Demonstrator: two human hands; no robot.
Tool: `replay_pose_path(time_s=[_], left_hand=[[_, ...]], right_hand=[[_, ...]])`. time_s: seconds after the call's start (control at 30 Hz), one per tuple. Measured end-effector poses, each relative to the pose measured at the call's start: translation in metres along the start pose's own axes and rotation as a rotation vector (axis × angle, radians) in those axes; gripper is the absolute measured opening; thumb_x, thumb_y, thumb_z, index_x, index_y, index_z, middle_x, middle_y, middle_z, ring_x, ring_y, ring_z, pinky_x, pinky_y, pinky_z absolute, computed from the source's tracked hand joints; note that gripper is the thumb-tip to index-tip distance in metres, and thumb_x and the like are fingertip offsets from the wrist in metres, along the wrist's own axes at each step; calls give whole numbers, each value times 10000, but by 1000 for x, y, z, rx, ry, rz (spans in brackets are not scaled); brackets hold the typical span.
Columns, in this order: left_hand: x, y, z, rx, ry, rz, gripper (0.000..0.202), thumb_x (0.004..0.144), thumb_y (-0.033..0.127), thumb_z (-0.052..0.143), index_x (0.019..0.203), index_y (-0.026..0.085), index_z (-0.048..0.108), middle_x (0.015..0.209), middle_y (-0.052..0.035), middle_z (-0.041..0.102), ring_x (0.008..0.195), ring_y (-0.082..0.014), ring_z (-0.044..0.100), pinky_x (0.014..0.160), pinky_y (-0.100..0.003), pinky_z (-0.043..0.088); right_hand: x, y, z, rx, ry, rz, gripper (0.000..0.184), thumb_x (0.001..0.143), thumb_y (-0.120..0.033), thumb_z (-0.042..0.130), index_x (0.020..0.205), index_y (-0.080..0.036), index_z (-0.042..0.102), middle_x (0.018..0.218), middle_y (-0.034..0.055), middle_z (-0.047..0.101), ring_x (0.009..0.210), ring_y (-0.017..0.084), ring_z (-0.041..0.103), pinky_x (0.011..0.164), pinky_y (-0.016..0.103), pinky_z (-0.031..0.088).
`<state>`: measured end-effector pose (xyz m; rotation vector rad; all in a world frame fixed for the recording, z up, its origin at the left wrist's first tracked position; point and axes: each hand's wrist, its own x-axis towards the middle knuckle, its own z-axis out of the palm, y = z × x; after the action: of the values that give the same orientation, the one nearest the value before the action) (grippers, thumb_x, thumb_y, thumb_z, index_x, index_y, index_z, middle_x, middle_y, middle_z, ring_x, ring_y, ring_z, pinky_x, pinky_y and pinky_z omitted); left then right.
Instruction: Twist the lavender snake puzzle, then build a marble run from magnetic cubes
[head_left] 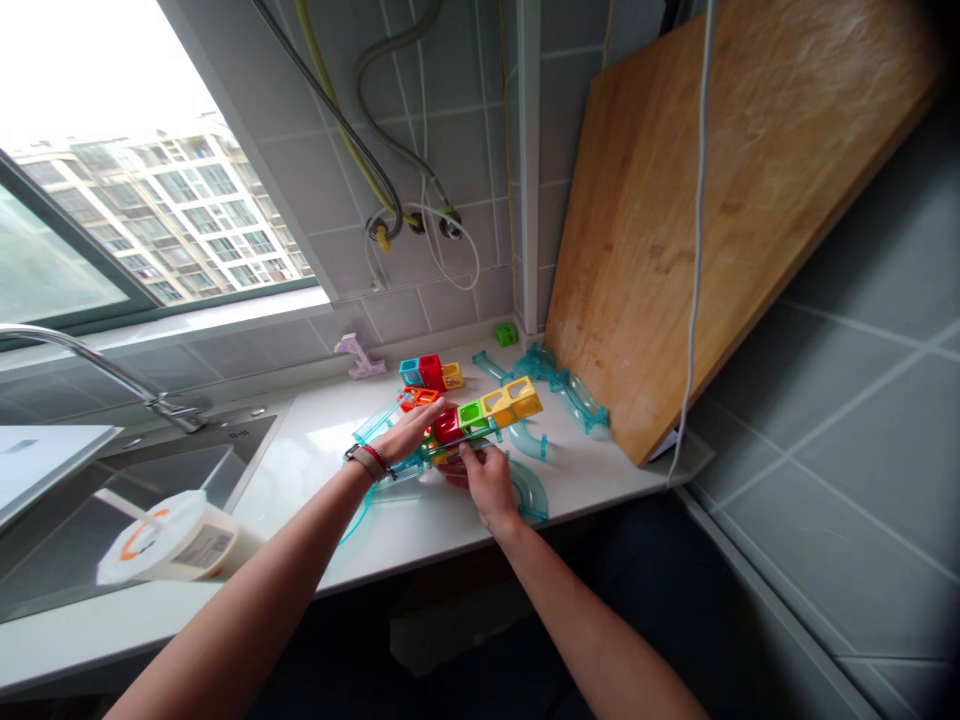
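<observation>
A row of coloured see-through cube blocks (496, 403), yellow, green and red, slants up to the right over the counter, with clear teal track pieces joined along it, like part of a marble run. My left hand (409, 434) holds the row from the left, its fingers stretched along the red block and its thumb hidden. From below right, my right hand (489, 486) grips the same build; the thumb presses near the teal track and the other fingers go out of sight underneath. Behind stand more blocks, blue, red and yellow (430, 373). An orange-red block (418, 398) shows just beyond my left fingers.
Teal track pieces (583, 402) lie to the right, with a curved one (529, 492) near the front edge. At the back are a lilac piece (360, 357) and a green block (506, 334). A lidded drink cup (180, 540) stands beside the sink; a wooden board (697, 200) leans right.
</observation>
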<state>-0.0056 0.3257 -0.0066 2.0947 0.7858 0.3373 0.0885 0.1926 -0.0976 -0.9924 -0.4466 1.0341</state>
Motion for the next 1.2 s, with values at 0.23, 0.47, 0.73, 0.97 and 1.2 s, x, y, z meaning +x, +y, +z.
replay_pose_path(time_s=[0.23, 0.47, 0.73, 0.97, 1.2], left_hand=[[2, -2, -3, -12, -27, -11, 644, 971, 691, 385, 1278, 229, 711, 1343, -82, 694, 1246, -289, 629, 1112, -422, 455], [0, 5, -3, 50, -70, 5, 620, 927, 711, 477, 1233, 228, 718, 1136, -58, 746, 1131, -287, 647, 1014, -390, 504], [0, 5, -3, 89, -78, 31, 616, 946, 697, 445, 1242, 222, 704, 1115, -56, 733, 1090, -279, 640, 963, -376, 514], [0, 6, -3, 107, -77, 42, 617, 944, 701, 446, 1203, 207, 708, 1120, -60, 727, 1086, -278, 638, 955, -370, 513], [-1, 8, -2, 117, -82, 51, 611, 938, 708, 449, 1164, 208, 718, 1074, -57, 728, 1055, -273, 642, 931, -367, 525]], right_hand=[[-1, 1, 0, -3, 25, -24, 288, 864, -497, 663, 911, -214, 630, 870, 77, 792, 678, 270, 780, 583, 357, 622], [-2, -7, -5, 10, 98, -55, 297, 877, -497, 639, 983, -220, 617, 896, 71, 792, 676, 272, 775, 556, 356, 620], [-2, -10, -6, 9, 128, -61, 323, 872, -530, 625, 977, -226, 596, 877, 65, 788, 674, 269, 772, 541, 340, 606], [-1, -10, -6, 19, 118, -59, 347, 869, -552, 617, 1003, -234, 585, 905, 60, 789, 695, 264, 775, 562, 337, 605], [-1, -10, -8, -1, 121, -45, 326, 892, -544, 588, 1009, -240, 593, 910, 56, 788, 708, 250, 772, 555, 319, 598]])
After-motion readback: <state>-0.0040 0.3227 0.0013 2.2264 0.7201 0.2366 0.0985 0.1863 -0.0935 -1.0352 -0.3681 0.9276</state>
